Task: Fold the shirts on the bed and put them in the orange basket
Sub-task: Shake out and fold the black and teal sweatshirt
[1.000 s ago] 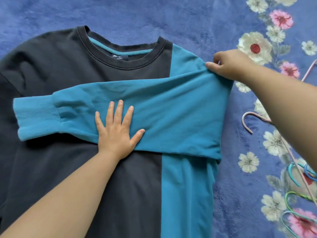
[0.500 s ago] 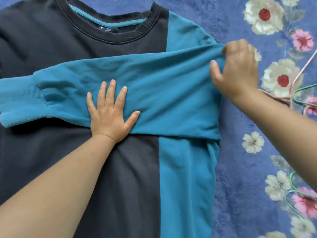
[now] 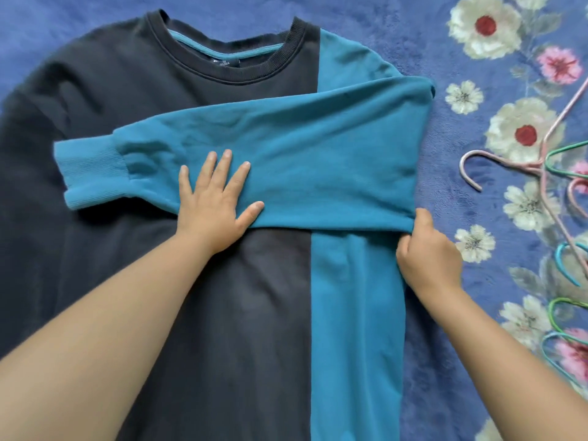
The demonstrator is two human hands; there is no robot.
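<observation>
Teal sleeve (image 3: 286, 148) is laid across the chest of the shirt (image 3: 222, 297), which is spread flat on the bed (image 3: 445, 265). It is pinned by the flat, spread left hand (image 3: 213, 208); the right hand (image 3: 428, 256) is curled around the side fold, presumably to square the edge.

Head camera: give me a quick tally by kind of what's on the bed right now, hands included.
shirt: 1
hands: 2, the left hand and the right hand
hangers: 6, counted by the hooks that show; the pile runs off the right edge, so there may be more
Total: 9
</observation>
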